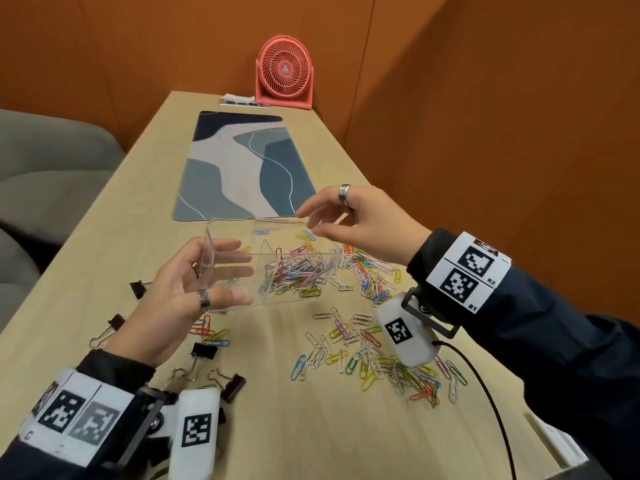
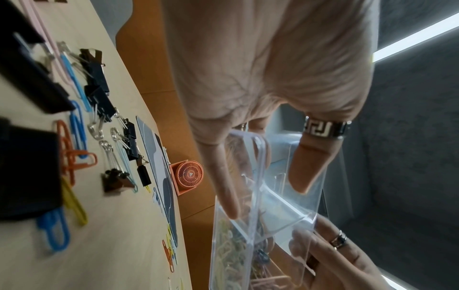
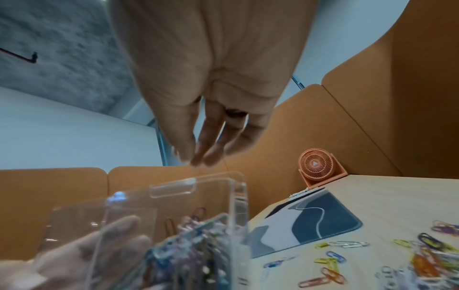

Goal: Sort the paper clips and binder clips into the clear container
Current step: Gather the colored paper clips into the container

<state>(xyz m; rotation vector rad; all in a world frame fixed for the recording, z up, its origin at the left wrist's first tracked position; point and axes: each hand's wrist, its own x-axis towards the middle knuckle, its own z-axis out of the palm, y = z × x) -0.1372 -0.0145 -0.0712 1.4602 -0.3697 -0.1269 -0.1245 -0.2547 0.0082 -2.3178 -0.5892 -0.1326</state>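
A: How far along is it?

B: Partly. The left hand (image 1: 180, 289) grips the clear container (image 1: 266, 261), lifted above the bench (image 1: 311, 427); one compartment holds paper clips (image 1: 294, 271). The right hand (image 1: 360, 223), relaxed and empty, hovers at its rim.

A: What's left?

B: Many loose clips (image 1: 374, 355) toward the right edge, and the binder clips (image 1: 204, 355) near the left.

Coral desk fan (image 1: 284, 72), blue patterned desk mat (image 1: 242, 168), wooden table (image 1: 311, 427), grey sofa (image 1: 45, 168)
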